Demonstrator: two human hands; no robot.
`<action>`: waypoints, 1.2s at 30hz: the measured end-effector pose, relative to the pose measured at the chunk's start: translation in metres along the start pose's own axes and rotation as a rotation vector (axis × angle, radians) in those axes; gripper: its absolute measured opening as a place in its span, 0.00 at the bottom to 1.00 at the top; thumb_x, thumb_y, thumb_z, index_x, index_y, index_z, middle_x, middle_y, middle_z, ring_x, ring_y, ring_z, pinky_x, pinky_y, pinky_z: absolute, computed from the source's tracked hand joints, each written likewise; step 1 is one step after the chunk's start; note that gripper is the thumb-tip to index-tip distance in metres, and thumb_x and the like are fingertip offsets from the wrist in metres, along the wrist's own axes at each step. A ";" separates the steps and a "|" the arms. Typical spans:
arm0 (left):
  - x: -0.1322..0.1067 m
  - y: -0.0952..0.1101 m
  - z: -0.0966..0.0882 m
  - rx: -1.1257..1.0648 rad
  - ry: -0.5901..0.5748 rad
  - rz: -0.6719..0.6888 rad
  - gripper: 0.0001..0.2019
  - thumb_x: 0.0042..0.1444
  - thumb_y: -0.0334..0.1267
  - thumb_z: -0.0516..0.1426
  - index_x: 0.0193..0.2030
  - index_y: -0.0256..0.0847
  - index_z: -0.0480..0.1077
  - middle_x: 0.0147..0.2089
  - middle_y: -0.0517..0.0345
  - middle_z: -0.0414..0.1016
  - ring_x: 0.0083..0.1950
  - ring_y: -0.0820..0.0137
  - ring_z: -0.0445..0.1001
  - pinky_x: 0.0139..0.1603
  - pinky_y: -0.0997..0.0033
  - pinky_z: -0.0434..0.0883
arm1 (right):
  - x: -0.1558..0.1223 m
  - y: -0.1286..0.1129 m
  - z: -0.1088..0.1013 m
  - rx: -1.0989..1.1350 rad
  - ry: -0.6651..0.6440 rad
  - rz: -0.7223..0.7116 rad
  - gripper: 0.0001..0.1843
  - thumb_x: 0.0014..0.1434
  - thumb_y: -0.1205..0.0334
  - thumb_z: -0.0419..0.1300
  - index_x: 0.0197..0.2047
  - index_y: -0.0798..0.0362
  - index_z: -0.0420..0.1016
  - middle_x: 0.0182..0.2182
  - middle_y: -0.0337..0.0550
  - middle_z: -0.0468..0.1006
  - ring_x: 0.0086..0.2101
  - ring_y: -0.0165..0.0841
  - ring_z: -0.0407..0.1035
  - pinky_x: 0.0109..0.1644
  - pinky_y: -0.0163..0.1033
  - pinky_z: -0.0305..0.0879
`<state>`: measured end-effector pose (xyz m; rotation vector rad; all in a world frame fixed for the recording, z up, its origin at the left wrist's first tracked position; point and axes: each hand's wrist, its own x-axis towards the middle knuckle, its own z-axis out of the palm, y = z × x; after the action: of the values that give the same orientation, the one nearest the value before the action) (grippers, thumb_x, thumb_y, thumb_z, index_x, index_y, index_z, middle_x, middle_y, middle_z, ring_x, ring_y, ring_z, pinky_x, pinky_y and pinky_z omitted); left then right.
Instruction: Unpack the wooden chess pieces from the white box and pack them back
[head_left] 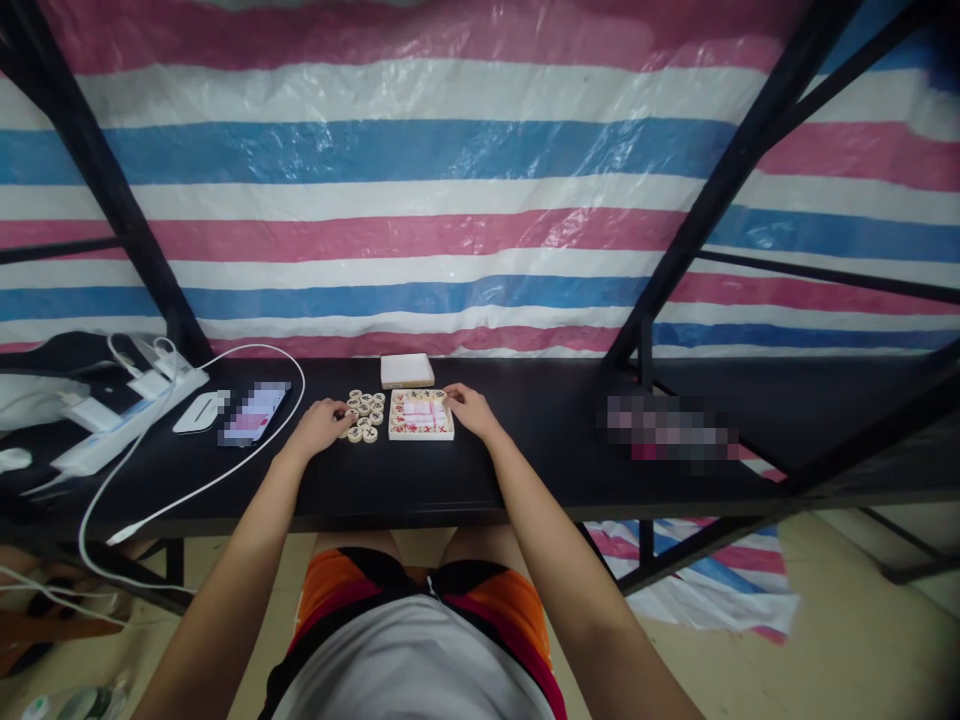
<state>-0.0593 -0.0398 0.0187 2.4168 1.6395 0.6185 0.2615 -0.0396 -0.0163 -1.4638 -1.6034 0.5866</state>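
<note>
Loose round xiangqi pieces (367,404) with dark characters lie bunched on the black table. At the left side of this bunch is my left hand (322,427), its thumb and fingertips closed around one piece. Just right of the bunch stands a white open box (421,436). Pieces with red characters line its left and bottom sides, some dark ones its top row, and a pink-and-white packet (420,412) fills the middle. My right hand (469,408) has its fingers pinched together at the box's top right corner; what they grip is hidden.
A white box lid (407,372) lies behind the box. Leftward are a phone (255,414), a white object (201,412), a looping white cable (217,478) and a power strip (112,430) with plugs. Black metal posts (679,210) flank a striped plastic sheet (420,150).
</note>
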 end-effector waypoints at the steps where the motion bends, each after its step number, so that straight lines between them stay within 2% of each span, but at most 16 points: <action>1: 0.000 0.001 0.000 -0.007 0.003 0.003 0.20 0.54 0.50 0.52 0.43 0.40 0.78 0.39 0.50 0.77 0.40 0.62 0.73 0.45 0.66 0.68 | 0.000 0.000 0.000 -0.001 0.002 0.002 0.12 0.53 0.65 0.56 0.41 0.51 0.74 0.36 0.40 0.79 0.39 0.31 0.72 0.50 0.39 0.64; 5: 0.000 0.001 0.001 -0.026 -0.010 -0.017 0.20 0.51 0.49 0.55 0.45 0.41 0.77 0.40 0.51 0.77 0.41 0.62 0.73 0.46 0.66 0.68 | 0.000 0.000 -0.001 -0.005 -0.003 0.005 0.12 0.53 0.65 0.56 0.41 0.51 0.74 0.36 0.40 0.78 0.39 0.31 0.72 0.50 0.39 0.64; 9: 0.002 -0.001 0.001 -0.054 -0.020 -0.025 0.18 0.50 0.49 0.56 0.41 0.40 0.77 0.40 0.51 0.76 0.41 0.63 0.74 0.46 0.66 0.69 | 0.000 0.000 0.000 0.001 -0.006 0.008 0.12 0.53 0.65 0.56 0.41 0.51 0.74 0.36 0.40 0.78 0.39 0.31 0.72 0.50 0.39 0.64; 11: 0.001 -0.001 -0.001 -0.099 0.015 -0.018 0.19 0.51 0.50 0.56 0.40 0.39 0.77 0.39 0.52 0.76 0.40 0.64 0.74 0.45 0.67 0.69 | 0.000 0.001 0.000 0.002 -0.009 0.004 0.12 0.53 0.65 0.56 0.41 0.52 0.74 0.36 0.40 0.78 0.39 0.31 0.72 0.50 0.39 0.64; 15: 0.000 0.005 -0.004 -0.223 0.156 -0.009 0.21 0.53 0.52 0.55 0.42 0.37 0.76 0.39 0.51 0.76 0.41 0.65 0.74 0.46 0.68 0.69 | 0.001 0.003 0.000 -0.003 -0.004 -0.005 0.12 0.53 0.64 0.56 0.41 0.52 0.74 0.36 0.40 0.78 0.39 0.31 0.71 0.50 0.39 0.64; 18: 0.002 0.019 -0.003 -0.256 0.151 0.041 0.21 0.53 0.52 0.56 0.44 0.37 0.75 0.41 0.51 0.76 0.42 0.65 0.74 0.47 0.68 0.69 | 0.000 0.001 0.000 -0.009 0.001 -0.010 0.12 0.53 0.64 0.56 0.41 0.51 0.74 0.36 0.40 0.78 0.39 0.31 0.71 0.50 0.38 0.64; 22: 0.012 0.051 -0.002 -0.094 0.076 0.210 0.20 0.57 0.50 0.53 0.46 0.39 0.76 0.42 0.51 0.76 0.45 0.62 0.72 0.50 0.65 0.67 | -0.002 -0.005 -0.002 -0.005 -0.009 0.014 0.12 0.53 0.64 0.56 0.41 0.52 0.74 0.36 0.40 0.78 0.38 0.31 0.71 0.49 0.38 0.64; 25: 0.027 0.077 0.002 0.055 0.041 0.244 0.19 0.58 0.47 0.52 0.48 0.40 0.75 0.42 0.50 0.76 0.46 0.60 0.71 0.50 0.63 0.66 | -0.003 -0.008 -0.002 -0.004 -0.012 0.025 0.11 0.53 0.64 0.56 0.41 0.52 0.74 0.36 0.40 0.78 0.38 0.31 0.71 0.49 0.39 0.65; 27: 0.039 0.089 0.007 0.145 -0.017 0.240 0.16 0.57 0.43 0.53 0.46 0.40 0.77 0.41 0.49 0.76 0.46 0.59 0.71 0.50 0.63 0.65 | -0.003 -0.007 -0.002 -0.002 -0.010 0.019 0.11 0.53 0.64 0.56 0.40 0.51 0.74 0.36 0.40 0.78 0.38 0.31 0.71 0.50 0.39 0.65; 30: 0.053 0.094 0.018 0.268 -0.054 0.211 0.15 0.56 0.40 0.52 0.41 0.38 0.77 0.40 0.44 0.76 0.47 0.56 0.71 0.49 0.60 0.65 | -0.002 -0.006 -0.002 0.000 -0.006 0.012 0.11 0.53 0.64 0.56 0.40 0.50 0.74 0.36 0.39 0.78 0.38 0.31 0.71 0.50 0.39 0.65; 36: 0.059 0.086 0.028 0.327 -0.084 0.222 0.16 0.56 0.37 0.51 0.46 0.36 0.75 0.44 0.41 0.75 0.49 0.52 0.70 0.48 0.57 0.65 | -0.001 -0.006 -0.002 0.000 -0.010 0.010 0.12 0.52 0.65 0.56 0.41 0.51 0.75 0.36 0.40 0.78 0.39 0.31 0.71 0.51 0.39 0.64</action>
<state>0.0443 -0.0166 0.0388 2.8399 1.5550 0.2871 0.2599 -0.0423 -0.0110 -1.4715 -1.6052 0.6004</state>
